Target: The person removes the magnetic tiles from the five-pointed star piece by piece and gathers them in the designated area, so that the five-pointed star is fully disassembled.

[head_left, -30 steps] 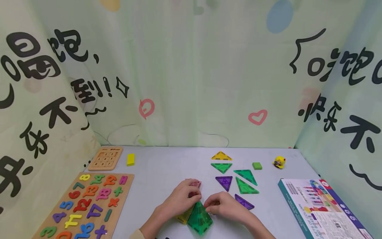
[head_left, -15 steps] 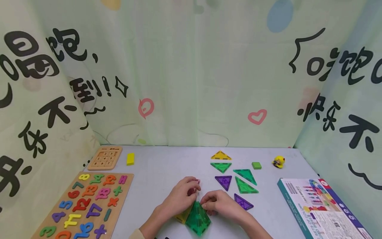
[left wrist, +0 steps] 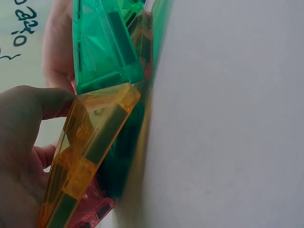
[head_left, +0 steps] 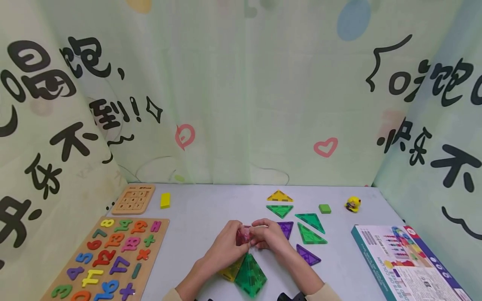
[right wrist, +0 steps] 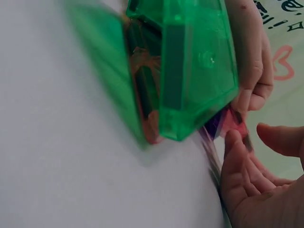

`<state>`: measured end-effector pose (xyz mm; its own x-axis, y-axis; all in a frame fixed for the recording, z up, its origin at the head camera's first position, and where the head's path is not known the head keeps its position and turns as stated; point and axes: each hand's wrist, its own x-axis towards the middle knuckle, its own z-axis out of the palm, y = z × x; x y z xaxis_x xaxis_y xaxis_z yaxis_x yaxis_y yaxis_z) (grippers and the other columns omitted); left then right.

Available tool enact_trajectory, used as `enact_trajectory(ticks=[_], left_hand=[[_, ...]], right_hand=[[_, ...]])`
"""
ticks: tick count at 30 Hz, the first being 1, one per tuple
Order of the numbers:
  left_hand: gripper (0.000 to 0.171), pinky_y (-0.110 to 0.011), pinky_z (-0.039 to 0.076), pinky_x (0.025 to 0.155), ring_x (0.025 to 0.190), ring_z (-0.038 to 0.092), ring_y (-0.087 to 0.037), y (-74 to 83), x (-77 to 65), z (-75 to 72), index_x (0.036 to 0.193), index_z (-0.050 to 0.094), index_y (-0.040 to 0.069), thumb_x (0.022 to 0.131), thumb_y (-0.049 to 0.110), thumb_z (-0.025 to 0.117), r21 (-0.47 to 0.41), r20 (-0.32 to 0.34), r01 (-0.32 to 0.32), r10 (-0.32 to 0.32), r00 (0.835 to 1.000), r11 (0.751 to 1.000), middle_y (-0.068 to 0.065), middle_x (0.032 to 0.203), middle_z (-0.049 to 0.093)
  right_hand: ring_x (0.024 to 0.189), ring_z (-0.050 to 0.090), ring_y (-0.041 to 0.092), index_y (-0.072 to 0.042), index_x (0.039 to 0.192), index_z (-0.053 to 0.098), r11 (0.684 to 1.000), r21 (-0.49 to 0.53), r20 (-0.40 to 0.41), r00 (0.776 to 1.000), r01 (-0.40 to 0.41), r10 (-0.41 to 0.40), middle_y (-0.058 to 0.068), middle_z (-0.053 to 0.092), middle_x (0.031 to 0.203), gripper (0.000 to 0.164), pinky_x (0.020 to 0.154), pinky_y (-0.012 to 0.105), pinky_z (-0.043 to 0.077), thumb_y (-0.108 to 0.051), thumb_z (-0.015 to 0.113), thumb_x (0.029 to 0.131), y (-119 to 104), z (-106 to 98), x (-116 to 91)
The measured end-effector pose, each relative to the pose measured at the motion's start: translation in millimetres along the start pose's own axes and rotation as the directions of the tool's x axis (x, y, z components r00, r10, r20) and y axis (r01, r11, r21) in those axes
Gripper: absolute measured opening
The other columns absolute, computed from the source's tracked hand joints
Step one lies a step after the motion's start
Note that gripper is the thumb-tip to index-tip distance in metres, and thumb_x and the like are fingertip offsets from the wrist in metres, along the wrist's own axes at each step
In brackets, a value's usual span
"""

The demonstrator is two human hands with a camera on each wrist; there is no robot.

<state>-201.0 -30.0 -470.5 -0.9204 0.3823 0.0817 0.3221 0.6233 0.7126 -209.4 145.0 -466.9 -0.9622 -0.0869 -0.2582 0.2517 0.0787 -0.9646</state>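
Observation:
In the head view my left hand holds a translucent pink magnetic tile with its fingers curled round it. My right hand meets that tile from the other side; in the right wrist view its fingertips touch the pink tile while the thumb stands apart. Nearer me, green magnetic tiles lean together into a raised, pointed shape. Beside them slopes a yellow magnetic tile, orange in the left wrist view, where my left thumb rests at its upper edge. A purple tile shows behind the green ones.
Right of my hands lie loose green triangles, purple triangles and a yellow triangle. A number board and small wooden board stand left. A box, yellow figure and green block are right.
My right hand has left the green tile's upper edge and moved away from me and left, to the pink tile. My left hand has tilted slightly, showing more of the pink tile.

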Motion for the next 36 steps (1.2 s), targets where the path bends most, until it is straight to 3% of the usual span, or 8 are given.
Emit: enact_trajectory(ticks=[3,10,18,22,26,32,36], left_hand=[[0.03,-0.024,0.044,0.076,0.095,0.048,-0.013,0.3,-1.1,-1.3,0.103,0.052,0.018,0.086,0.032,0.072,0.015,-0.02,0.02,-0.02,1.0,1.0,0.0,0.115,0.049],[0.059,-0.032,0.048,0.074,0.091,0.048,-0.016,4.0,-4.0,-5.5,0.118,0.05,0.012,0.082,0.054,0.071,0.149,-0.053,0.163,-0.156,0.986,0.975,-0.006,0.113,0.055],[0.058,-0.031,0.048,0.072,0.09,0.049,-0.016,5.1,-4.5,-4.5,0.118,0.051,0.011,0.082,0.051,0.072,0.128,-0.038,0.166,-0.162,0.986,0.978,-0.001,0.101,0.056],[0.05,-0.027,0.044,0.067,0.086,0.048,-0.014,1.7,-5.4,-1.6,0.11,0.052,0.014,0.081,0.049,0.073,0.106,-0.026,0.154,-0.152,0.988,0.982,0.002,0.092,0.055],[0.045,-0.026,0.041,0.065,0.083,0.047,-0.013,-0.9,-5.2,-3.3,0.103,0.051,0.017,0.082,0.05,0.073,0.096,-0.025,0.144,-0.142,0.99,0.985,0.004,0.088,0.052],[0.043,-0.027,0.042,0.067,0.085,0.046,-0.014,-2.0,-3.2,-9.3,0.1,0.052,0.018,0.082,0.051,0.073,0.115,-0.035,0.149,-0.146,0.989,0.982,0.004,0.09,0.052],[0.043,-0.027,0.043,0.067,0.086,0.046,-0.014,-2.4,-3.4,-8.2,0.1,0.052,0.019,0.082,0.051,0.073,0.103,-0.019,0.158,-0.157,0.987,0.982,0.004,0.09,0.052]], right_hand=[[0.058,0.059,0.011,0.005,0.116,0.056,1.0,0.008,-0.023,0.999,0.022,-0.022,0.003,0.068,0.072,0.037,0.056,0.023,0.049,-0.014,0.07,0.087,-1,5,6],[0.057,0.059,0.012,0.008,0.11,0.059,0.998,0.02,-0.083,0.995,0.058,-0.056,0.002,0.066,0.068,0.029,0.054,0.025,0.048,-0.002,0.069,0.085,-4,12,9],[0.056,0.06,0.014,0.006,0.102,0.062,0.993,-0.073,-0.132,0.986,0.089,-0.098,0.005,0.065,0.067,0.021,0.056,0.027,0.053,0.002,0.067,0.082,-10,11,10],[0.058,0.059,0.015,0.004,0.102,0.064,0.985,-0.146,-0.162,0.98,0.091,-0.114,0.006,0.065,0.07,0.019,0.058,0.026,0.052,0.0,0.066,0.083,-15,3,19],[0.064,0.058,0.016,0.001,0.106,0.064,0.958,-0.261,-0.165,0.972,0.121,-0.168,0.007,0.063,0.075,0.019,0.062,0.025,0.051,-0.003,0.064,0.088,-27,-9,41],[0.064,0.052,0.016,-0.001,0.111,0.065,0.872,-0.434,-0.097,0.95,0.227,-0.296,0.01,0.061,0.082,0.025,0.057,0.023,0.042,0.0,0.058,0.087,-47,-20,86],[0.066,0.049,0.017,-0.003,0.118,0.065,0.841,-0.503,-0.092,0.955,0.2,-0.282,0.012,0.06,0.091,0.032,0.056,0.022,0.04,0.001,0.053,0.089,-50,-23,104]])
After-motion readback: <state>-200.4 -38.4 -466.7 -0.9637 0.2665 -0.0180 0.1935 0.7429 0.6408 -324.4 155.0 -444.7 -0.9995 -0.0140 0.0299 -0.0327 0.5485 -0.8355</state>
